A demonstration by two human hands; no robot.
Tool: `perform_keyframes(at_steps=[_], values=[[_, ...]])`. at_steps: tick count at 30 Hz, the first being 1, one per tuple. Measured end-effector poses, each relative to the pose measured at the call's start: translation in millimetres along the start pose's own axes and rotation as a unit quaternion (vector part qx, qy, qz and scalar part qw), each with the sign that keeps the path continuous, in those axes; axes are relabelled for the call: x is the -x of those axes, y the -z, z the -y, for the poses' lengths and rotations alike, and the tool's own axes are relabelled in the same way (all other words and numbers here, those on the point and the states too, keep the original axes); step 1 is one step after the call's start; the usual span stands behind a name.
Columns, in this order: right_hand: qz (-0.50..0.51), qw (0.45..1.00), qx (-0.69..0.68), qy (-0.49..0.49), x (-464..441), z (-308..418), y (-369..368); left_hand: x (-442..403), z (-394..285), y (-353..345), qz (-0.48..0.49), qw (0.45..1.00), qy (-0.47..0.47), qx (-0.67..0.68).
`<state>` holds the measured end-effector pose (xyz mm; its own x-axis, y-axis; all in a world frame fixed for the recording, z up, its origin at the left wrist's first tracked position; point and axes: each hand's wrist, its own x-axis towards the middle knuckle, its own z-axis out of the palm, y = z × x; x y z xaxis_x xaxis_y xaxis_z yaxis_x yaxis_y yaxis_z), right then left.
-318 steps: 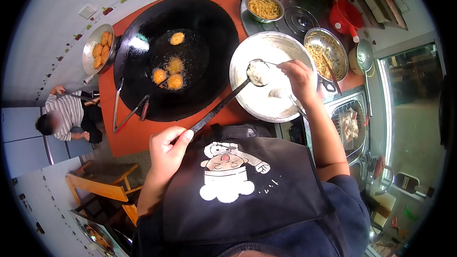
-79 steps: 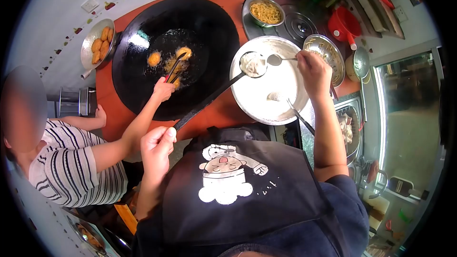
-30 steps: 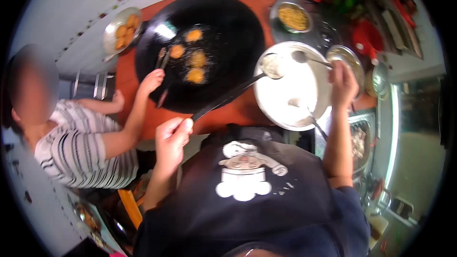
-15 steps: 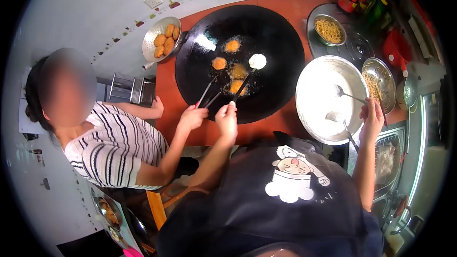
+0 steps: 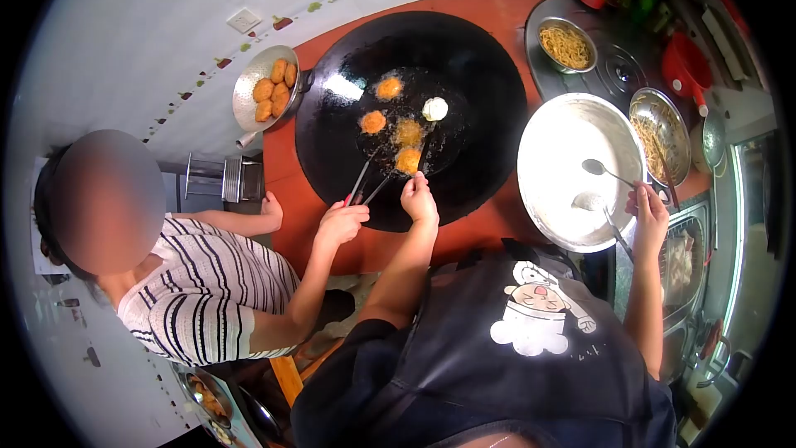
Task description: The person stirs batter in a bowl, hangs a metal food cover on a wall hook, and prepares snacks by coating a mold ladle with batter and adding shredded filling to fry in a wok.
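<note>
My left hand (image 5: 420, 199) is closed around the dark handle of a ladle (image 5: 429, 137), whose head sits in the black wok (image 5: 489, 54) under a white lump of batter (image 5: 434, 109). Golden fritters (image 5: 373, 122) lie in the oil left of and below the ladle head, with bubbles around some. On the right, my right hand (image 5: 651, 214) grips a spoon (image 5: 612, 172) over the large white batter basin (image 5: 531, 191). A second utensil (image 5: 612, 222) leans in that basin, its head in the batter; whether my right hand touches it I cannot tell.
At left, a co-worker's hand (image 5: 342, 222) holds tongs (image 5: 362, 181) at the wok's near edge. Browned fritters fill a strainer (image 5: 244, 87) beside the wok. A noodle bowl (image 5: 567, 46), a metal bowl with chopsticks (image 5: 663, 133) and a red pot (image 5: 686, 66) stand right.
The view has shifted slightly. Relative to the wok, my left hand has moved right and forward, turning the ladle handle more upright. My right hand still holds the spoon over the basin.
</note>
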<state>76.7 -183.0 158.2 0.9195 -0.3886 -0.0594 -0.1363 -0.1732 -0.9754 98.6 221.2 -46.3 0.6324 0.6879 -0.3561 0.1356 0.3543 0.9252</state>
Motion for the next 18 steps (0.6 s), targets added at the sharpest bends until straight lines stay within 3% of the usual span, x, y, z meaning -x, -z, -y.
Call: perform_keyframes(at_steps=[5,11,14,15,17,18], values=[[0.003,1.000,0.010,-0.001,6.7,1.8,2.0,-4.6,7.5,-10.3,0.003,0.999,0.030,0.010],[-0.001,0.999,0.038,0.000,13.9,-3.1,3.6,-1.0,9.2,-16.2,0.078,0.985,0.120,0.100],[0.006,1.000,0.017,0.002,16.4,-10.0,6.2,7.4,4.3,-21.9,0.118,0.986,0.118,0.014],[0.004,1.000,0.024,0.002,17.6,-8.8,6.4,4.6,6.5,-17.1,0.173,0.976,0.125,-0.033],[-0.001,0.999,0.044,-0.002,21.0,-1.8,3.6,10.2,-1.8,-22.5,0.181,0.961,0.199,-0.062],[-0.009,0.999,0.033,-0.003,22.4,1.6,1.4,9.9,2.5,-22.7,0.185,0.959,0.187,-0.102]])
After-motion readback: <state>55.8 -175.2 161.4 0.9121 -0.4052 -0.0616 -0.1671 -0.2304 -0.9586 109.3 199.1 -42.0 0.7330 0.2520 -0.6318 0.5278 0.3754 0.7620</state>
